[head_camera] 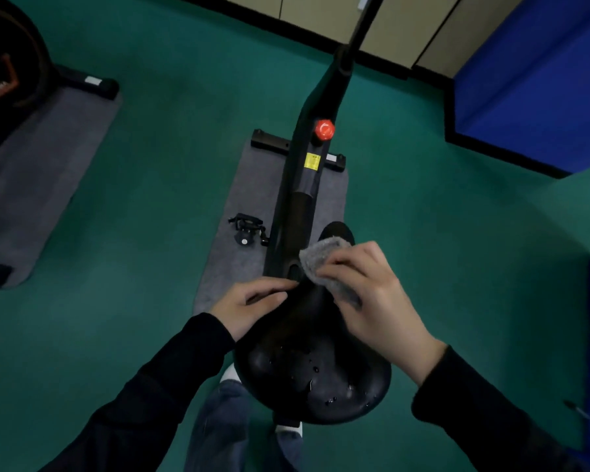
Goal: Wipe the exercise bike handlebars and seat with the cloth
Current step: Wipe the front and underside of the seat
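Seat (307,379): black, smooth, pear-shaped. Its wide rear is nearest the camera and its narrow nose points toward the bike frame (304,185). Glossy droplets are scattered on the rear. Bunched against the right side of the nose is the cloth (321,260), grey and fuzzy. On the right hand (372,301) the fingers (351,264) curl round the cloth, gripping it. On the left hand (252,308) fingers and thumb bend over the nose's left edge, holding it. The frame is a matte black beam with a round red knob (324,129) and a yellow rectangular label (312,161), print too small to read. A grey felt-like mat (249,185) lies beneath on the green floor (150,165).
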`<state>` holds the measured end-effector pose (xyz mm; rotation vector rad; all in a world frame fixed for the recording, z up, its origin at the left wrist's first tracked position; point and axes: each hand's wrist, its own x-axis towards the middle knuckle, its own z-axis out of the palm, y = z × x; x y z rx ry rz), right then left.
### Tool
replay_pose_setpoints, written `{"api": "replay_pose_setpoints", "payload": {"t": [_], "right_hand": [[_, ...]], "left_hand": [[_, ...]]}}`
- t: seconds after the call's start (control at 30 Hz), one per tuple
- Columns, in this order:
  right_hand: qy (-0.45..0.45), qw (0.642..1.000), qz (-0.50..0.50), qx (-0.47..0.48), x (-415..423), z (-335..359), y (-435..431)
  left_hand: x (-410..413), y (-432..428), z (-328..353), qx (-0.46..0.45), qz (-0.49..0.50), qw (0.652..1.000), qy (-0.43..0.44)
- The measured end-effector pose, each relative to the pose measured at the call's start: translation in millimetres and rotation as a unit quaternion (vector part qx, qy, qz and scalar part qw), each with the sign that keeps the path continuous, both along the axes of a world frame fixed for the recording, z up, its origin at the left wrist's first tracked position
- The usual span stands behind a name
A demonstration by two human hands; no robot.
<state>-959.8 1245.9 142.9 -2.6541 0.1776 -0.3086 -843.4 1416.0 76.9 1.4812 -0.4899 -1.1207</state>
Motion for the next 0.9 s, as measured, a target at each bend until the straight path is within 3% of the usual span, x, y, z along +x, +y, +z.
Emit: {"api": "replay_pose_setpoints", "payload": {"t": [0.23,0.5,0.73,0.9], "right_hand": [[0.042,0.999,-0.010,-0.010,35.2,8.5,-15.5],[0.148,0.967,0.207,-0.026,36.8,17.4,-14.9],[0.150,0.986,0.074,-0.003,69.0,17.6,-37.6],[0.128,0.970,0.208,-0.004,50.8,12.1,-24.7]], "left_hand": [[-5.9,-2.0,-0.4,-0.017,0.024,0.999,-0.020],[-10.4,-4.7,-4.3,-0.018,0.056,0.998,-0.026],[-11.1,-4.2,-3.7,-0.029,0.061,0.998,-0.015],[-11.0,-4.5,-5.0,-0.028,0.055,0.998,-0.025]]}}
